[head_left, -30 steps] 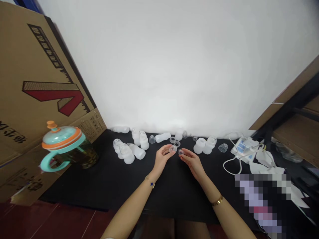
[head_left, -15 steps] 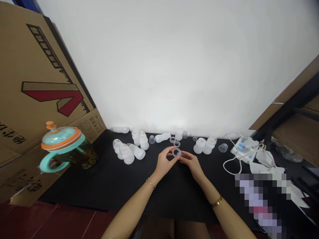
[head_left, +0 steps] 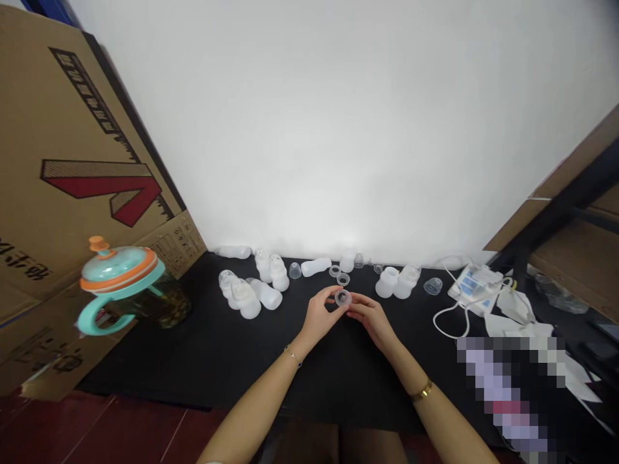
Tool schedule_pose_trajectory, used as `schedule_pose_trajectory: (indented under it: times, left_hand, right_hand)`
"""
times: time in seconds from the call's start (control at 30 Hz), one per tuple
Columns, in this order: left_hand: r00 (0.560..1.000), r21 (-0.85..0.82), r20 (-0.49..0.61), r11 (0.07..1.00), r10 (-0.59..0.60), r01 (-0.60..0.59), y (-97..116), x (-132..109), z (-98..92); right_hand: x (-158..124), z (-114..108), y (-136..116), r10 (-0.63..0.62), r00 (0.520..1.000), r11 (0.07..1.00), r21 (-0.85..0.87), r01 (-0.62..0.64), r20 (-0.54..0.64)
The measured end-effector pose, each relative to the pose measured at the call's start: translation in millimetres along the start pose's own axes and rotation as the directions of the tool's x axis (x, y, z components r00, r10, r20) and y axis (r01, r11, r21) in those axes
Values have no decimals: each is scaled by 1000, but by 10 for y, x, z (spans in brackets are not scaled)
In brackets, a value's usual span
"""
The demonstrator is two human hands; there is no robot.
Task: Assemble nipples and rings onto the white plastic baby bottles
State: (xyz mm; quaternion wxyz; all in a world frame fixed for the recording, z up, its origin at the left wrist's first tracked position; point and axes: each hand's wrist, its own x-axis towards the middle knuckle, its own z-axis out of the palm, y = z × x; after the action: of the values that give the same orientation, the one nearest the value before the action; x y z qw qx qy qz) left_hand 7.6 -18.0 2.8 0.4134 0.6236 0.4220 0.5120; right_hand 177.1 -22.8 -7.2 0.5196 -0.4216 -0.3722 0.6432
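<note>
My left hand (head_left: 320,314) and my right hand (head_left: 370,316) meet over the middle of the black mat (head_left: 232,361). Together their fingertips pinch a small clear plastic ring (head_left: 343,298) with a clear teat seated in it. Just beyond the ring lie two more clear rings (head_left: 343,279) on the mat. Several white baby bottles (head_left: 251,293) lie to the left, and two stand to the right (head_left: 396,282). A bracelet shows on each wrist.
A jug with a teal handle and orange-rimmed lid (head_left: 126,290) stands at the left, before a large cardboard box (head_left: 72,174). A white device with cables (head_left: 476,288) and papers lies at the right. A clear cap (head_left: 432,286) sits near it. A white wall rises behind.
My hands, apart a second ago with a ring in the left and a teat in the right, have come together. The teat now sits in the ring, held by both.
</note>
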Motion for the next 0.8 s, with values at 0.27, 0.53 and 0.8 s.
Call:
schedule_pose_trajectory:
  times: [0.27,0.53,0.8]
  left_hand:
    - [998,-119,5,991,-63,64,57,-6,6]
    - [995,-176,21,979,-101,103,85,-5,3]
    - [992,-199,51,973,-112,120,112,-10,9]
  right_hand:
    - [17,-8,7,29,1000,993,119,-28,-10]
    - [2,5,-5,55,998,994,95,-55,2]
    - [4,7,-8,68,998,993,102,-66,-18]
